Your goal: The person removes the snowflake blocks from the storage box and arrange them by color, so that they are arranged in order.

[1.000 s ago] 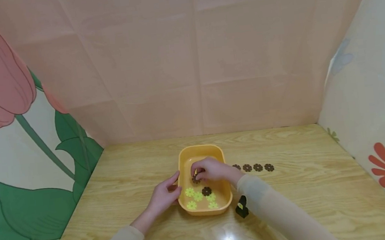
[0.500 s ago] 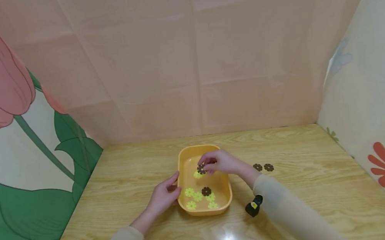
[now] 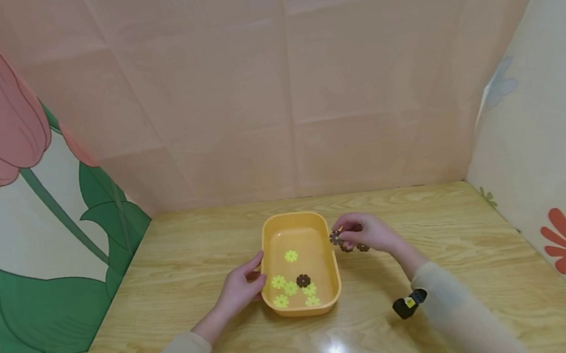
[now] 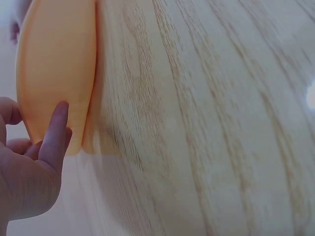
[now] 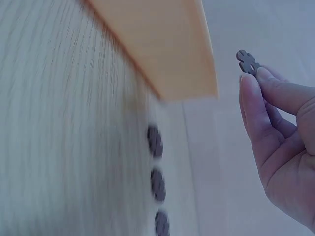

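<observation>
In the head view, my left hand (image 3: 241, 287) holds the left wall of an orange tray (image 3: 264, 232) at its rim. The left wrist view shows a finger of that left hand (image 4: 37, 167) pressed to the tray's outer wall (image 4: 59, 59). Just right of the tray, above the table, my right hand (image 3: 370, 232) pinches a brown flower-shaped disc (image 3: 335, 237) by its edge. The disc (image 5: 246, 61) sticks out from the fingertips in the right wrist view. Inside the tray lie several yellow flower-shaped discs (image 3: 291, 256) and one brown disc (image 3: 303, 281).
Brown discs lie in a row on the wooden table (image 3: 207, 235) right of the tray; the right wrist view shows one disc (image 5: 155, 141) nearest the tray. My hand hides part of the row. A pink sheet (image 3: 234, 90) hangs behind the table.
The right hand has lifted the brown disc out of the tray and carried it right, past the tray's right wall. A yellow disc it covered is uncovered. The left hand stays put.
</observation>
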Motion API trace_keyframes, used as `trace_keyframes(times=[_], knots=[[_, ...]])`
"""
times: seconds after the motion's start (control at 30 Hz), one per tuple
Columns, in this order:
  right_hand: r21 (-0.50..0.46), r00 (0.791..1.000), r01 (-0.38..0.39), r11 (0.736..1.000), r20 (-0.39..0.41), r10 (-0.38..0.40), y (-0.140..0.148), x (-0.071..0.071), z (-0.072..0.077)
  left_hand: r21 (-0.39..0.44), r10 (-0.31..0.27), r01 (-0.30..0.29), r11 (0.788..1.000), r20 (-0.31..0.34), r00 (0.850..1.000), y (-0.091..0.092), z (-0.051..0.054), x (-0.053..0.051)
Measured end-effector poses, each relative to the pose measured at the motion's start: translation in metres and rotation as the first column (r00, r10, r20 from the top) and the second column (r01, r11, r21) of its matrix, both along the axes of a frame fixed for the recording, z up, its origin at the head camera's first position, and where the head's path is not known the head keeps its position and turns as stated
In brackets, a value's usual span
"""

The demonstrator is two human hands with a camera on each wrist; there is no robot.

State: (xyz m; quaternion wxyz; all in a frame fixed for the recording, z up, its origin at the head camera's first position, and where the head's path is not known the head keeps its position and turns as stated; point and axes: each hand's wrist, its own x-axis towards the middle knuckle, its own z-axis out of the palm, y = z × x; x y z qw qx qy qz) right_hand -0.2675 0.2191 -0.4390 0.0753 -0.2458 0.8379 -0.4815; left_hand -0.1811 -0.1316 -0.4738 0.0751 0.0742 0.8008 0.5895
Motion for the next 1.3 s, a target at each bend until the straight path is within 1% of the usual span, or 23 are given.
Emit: trace_keyframes(times=[0.1, 0.17, 0.27, 0.43, 0.53, 0.67, 0.73, 0.87, 0.97, 1.07, 1.13, 1.23, 1.3], knots=[[-0.022, 0.999, 0.044, 0.999, -0.005, -0.044, 0.021, 0.001, -0.007, -0.009, 0.005, -0.005, 1.0, 0.009, 1.0, 0.0, 0.001, 0.0], [-0.044, 0.997, 0.075, 0.996, 0.01, -0.074, 0.034, 0.003, -0.011, -0.025, 0.008, -0.008, 1.0, 0.015, 1.0, 0.0, 0.002, 0.0], [-0.056, 0.995, 0.101, 0.993, 0.015, -0.1, 0.053, 0.006, -0.018, -0.039, 0.007, -0.006, 0.999, 0.015, 1.0, 0.0, 0.002, 0.0], [-0.024, 0.992, 0.125, 0.992, 0.011, -0.125, 0.08, 0.011, -0.029, -0.037, 0.013, -0.013, 0.999, 0.009, 1.0, 0.001, 0.003, 0.0], [-0.022, 0.989, 0.143, 0.989, 0.043, -0.142, 0.094, 0.013, -0.037, -0.038, 0.013, -0.013, 0.999, 0.002, 1.0, 0.001, 0.002, 0.001], [-0.037, 0.98, 0.188, 0.981, 0.074, -0.185, 0.112, 0.014, -0.047, -0.043, 0.013, -0.013, 0.999, 0.002, 1.0, 0.002, 0.002, 0.0], [-0.041, 0.976, 0.21, 0.977, 0.074, -0.207, 0.121, 0.014, -0.052, -0.036, 0.013, -0.013, 0.999, 0.003, 1.0, 0.001, 0.002, 0.0], [-0.04, 0.972, 0.23, 0.972, 0.057, -0.228, 0.137, 0.015, -0.06, -0.018, 0.014, -0.014, 1.0, 0.001, 1.0, 0.0, 0.0, 0.0], [-0.013, 0.971, 0.238, 0.971, 0.036, -0.238, 0.148, 0.016, -0.064, -0.016, 0.014, -0.014, 1.0, 0.005, 1.0, 0.0, 0.0, 0.0], [0.014, 0.961, 0.275, 0.961, 0.027, -0.276, 0.155, 0.016, -0.066, -0.027, 0.013, -0.012, 1.0, 0.009, 1.0, 0.0, 0.0, -0.001], [0.025, 0.958, 0.286, 0.958, 0.022, -0.286, 0.158, 0.017, -0.066, -0.036, 0.01, -0.01, 0.999, 0.007, 1.0, 0.0, 0.0, -0.001], [0.045, 0.947, 0.319, 0.947, 0.022, -0.32, 0.159, 0.018, -0.065, -0.042, 0.008, -0.008, 0.999, 0.005, 1.0, 0.0, 0.0, -0.001], [0.069, 0.945, 0.324, 0.943, 0.008, -0.326, 0.159, 0.018, -0.064, -0.04, 0.008, -0.007, 0.999, 0.003, 1.0, 0.0, 0.0, -0.001]])
